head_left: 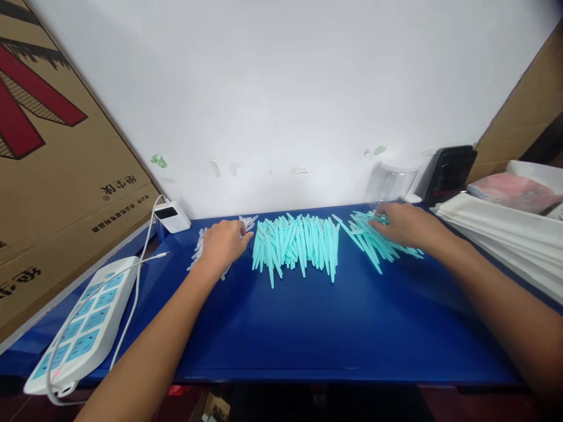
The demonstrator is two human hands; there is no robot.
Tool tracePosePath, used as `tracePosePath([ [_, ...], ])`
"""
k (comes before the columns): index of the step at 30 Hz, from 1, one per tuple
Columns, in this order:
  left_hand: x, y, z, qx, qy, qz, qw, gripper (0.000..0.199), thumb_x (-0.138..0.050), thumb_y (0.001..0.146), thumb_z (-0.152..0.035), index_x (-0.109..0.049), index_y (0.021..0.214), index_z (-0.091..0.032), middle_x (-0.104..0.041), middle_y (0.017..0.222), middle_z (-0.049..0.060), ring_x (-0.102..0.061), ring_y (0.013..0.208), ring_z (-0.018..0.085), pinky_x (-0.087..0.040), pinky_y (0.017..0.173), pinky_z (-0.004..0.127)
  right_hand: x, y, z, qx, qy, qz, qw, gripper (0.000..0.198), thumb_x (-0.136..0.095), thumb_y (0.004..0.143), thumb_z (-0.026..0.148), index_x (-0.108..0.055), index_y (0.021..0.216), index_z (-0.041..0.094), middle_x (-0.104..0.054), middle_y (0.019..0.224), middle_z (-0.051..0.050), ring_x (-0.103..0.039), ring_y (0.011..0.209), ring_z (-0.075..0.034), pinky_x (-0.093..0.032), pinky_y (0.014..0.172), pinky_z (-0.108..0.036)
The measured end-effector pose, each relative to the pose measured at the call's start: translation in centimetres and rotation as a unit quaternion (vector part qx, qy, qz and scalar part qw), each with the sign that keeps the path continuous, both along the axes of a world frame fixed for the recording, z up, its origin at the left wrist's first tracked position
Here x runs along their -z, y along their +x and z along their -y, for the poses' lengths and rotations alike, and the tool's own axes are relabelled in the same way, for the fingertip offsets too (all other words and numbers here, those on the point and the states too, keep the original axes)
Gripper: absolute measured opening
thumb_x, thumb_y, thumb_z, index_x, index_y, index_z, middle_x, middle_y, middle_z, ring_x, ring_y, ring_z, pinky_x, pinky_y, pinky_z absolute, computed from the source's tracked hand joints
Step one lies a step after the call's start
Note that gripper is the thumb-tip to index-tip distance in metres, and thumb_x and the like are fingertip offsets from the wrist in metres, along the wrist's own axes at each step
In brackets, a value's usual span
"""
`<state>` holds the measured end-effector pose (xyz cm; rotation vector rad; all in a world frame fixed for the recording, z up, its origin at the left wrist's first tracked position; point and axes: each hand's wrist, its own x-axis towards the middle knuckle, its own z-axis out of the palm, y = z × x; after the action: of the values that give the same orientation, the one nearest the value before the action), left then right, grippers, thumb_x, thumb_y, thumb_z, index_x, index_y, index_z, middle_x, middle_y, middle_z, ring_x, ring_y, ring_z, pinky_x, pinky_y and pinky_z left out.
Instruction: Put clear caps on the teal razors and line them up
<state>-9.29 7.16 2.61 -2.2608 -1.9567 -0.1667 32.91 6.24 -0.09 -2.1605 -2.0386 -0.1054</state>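
On the left, my left hand [225, 241] rests over a small pile of translucent, slim plastic pieces [196, 252]. Its fingers are curled with thumb and forefinger close together, and what lies between them is hidden. My right hand [398, 224] reaches into the right pile of teal sticks [373, 243], its fingertips closed around a slim, tapered teal plastic stick [379, 219]. Between the hands, a wide row of similar teal sticks [299, 240] lies side by side, their narrow ends mostly toward me.
A white power strip [88, 322] with a cable stands left, below a small white device [172, 217]. At the back right are a clear jar [393, 181], a black object [451, 173] and stacked white trays [497, 234]. A cardboard box [65, 176] borders the blue table [316, 334].
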Motion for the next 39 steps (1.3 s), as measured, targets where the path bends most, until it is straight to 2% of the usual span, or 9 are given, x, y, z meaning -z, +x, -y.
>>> tracePosePath([
  [5, -0.8, -3.4, -1.4, -0.029, -0.062, -0.039, 0.997, 0.031, -0.065, 0.091, -0.048, -0.075, 0.096, -0.02, -0.076, 0.097, 0.016, -0.069, 0.093, 0.034, -0.045, 0.073, 0.034, -0.7, -1.6, 0.5, -0.038, 0.028, -0.064, 0.997, 0.035, -0.049, 0.101, 0.043, -0.068, 0.114, 0.016, -0.077, 0.103, -0.018, -0.07, 0.09, -0.031, -0.043, 0.071, -0.035],
  [8, -1.6, -4.5, -1.6, 0.019, -0.131, -0.007, 0.991, 0.019, -0.068, 0.085, -0.038, -0.077, 0.093, -0.023, -0.076, 0.091, 0.009, -0.068, 0.081, 0.025, -0.042, 0.067, 0.029, -1.1, -2.6, 1.0, -0.091, 0.044, -0.081, 0.992, 0.031, -0.05, 0.101, 0.046, -0.067, 0.1, 0.02, -0.076, 0.091, -0.013, -0.068, 0.081, -0.028, -0.039, 0.066, -0.034],
  [12, -2.2, -4.9, -1.5, 0.089, -0.221, 0.059, 0.969, 0.024, -0.074, 0.075, -0.039, -0.078, 0.094, -0.024, -0.074, 0.089, 0.005, -0.066, 0.074, 0.022, -0.041, 0.061, 0.028, -1.5, -3.4, 1.7, -0.119, 0.07, -0.1, 0.985, 0.038, -0.054, 0.098, 0.056, -0.066, 0.084, 0.022, -0.073, 0.079, -0.009, -0.066, 0.075, -0.026, -0.037, 0.065, -0.033],
  [15, -1.9, -5.2, -1.5, 0.082, -0.227, 0.075, 0.968, 0.024, -0.076, 0.071, -0.039, -0.078, 0.09, -0.024, -0.074, 0.087, 0.005, -0.066, 0.073, 0.023, -0.04, 0.06, 0.028, -1.7, -3.9, 2.0, -0.143, 0.085, -0.139, 0.976, 0.041, -0.055, 0.097, 0.058, -0.066, 0.079, 0.023, -0.073, 0.077, -0.008, -0.066, 0.076, -0.027, -0.039, 0.067, -0.034],
  [20, -0.8, -5.2, -2.2, 0.05, -0.222, 0.038, 0.973, 0.016, -0.072, 0.073, -0.035, -0.074, 0.083, -0.022, -0.073, 0.081, 0.006, -0.063, 0.069, 0.022, -0.038, 0.059, 0.029, -1.8, -4.8, 2.4, -0.167, 0.085, -0.19, 0.964, 0.044, -0.059, 0.094, 0.063, -0.068, 0.077, 0.023, -0.069, 0.067, -0.006, -0.063, 0.068, -0.025, -0.038, 0.064, -0.034],
  [25, -0.5, -3.9, -2.4, 0.108, -0.161, 0.078, 0.978, 0.014, -0.068, 0.08, -0.034, -0.072, 0.077, -0.021, -0.075, 0.085, 0.008, -0.064, 0.074, 0.022, -0.04, 0.064, 0.029, -2.0, -5.6, 2.9, -0.181, 0.098, -0.225, 0.953, 0.051, -0.058, 0.093, 0.069, -0.068, 0.075, 0.023, -0.066, 0.064, -0.004, -0.057, 0.063, -0.021, -0.036, 0.061, -0.033],
  [31, -0.7, -2.8, -1.9, 0.16, -0.141, 0.198, 0.957, 0.026, -0.071, 0.085, -0.045, -0.075, 0.081, -0.02, -0.077, 0.084, 0.007, -0.07, 0.081, 0.023, -0.05, 0.073, 0.03, -2.4, -6.1, 3.4, -0.196, 0.095, -0.241, 0.946, 0.056, -0.054, 0.095, 0.073, -0.069, 0.078, 0.022, -0.061, 0.063, -0.001, -0.048, 0.061, -0.018, -0.033, 0.061, -0.032],
  [35, -0.7, -1.8, -1.4, 0.173, -0.142, 0.321, 0.92, 0.036, -0.076, 0.084, -0.053, -0.078, 0.089, -0.017, -0.078, 0.084, 0.008, -0.074, 0.076, 0.023, -0.057, 0.069, 0.032, -2.6, -6.2, 3.5, -0.203, 0.071, -0.283, 0.934, 0.053, -0.059, 0.093, 0.072, -0.068, 0.076, 0.022, -0.06, 0.062, 0.0, -0.049, 0.062, -0.017, -0.034, 0.061, -0.031],
  [39, -0.1, 0.2, -0.5, 0.186, -0.175, 0.495, 0.83, 0.048, -0.083, 0.08, -0.055, -0.08, 0.102, -0.012, -0.08, 0.089, 0.012, -0.077, 0.074, 0.024, -0.062, 0.068, 0.035, -2.8, -6.6, 4.1, -0.228, 0.011, -0.337, 0.913, 0.053, -0.063, 0.092, 0.07, -0.061, 0.071, 0.022, -0.061, 0.06, 0.002, -0.048, 0.059, -0.015, -0.036, 0.06, -0.03],
])
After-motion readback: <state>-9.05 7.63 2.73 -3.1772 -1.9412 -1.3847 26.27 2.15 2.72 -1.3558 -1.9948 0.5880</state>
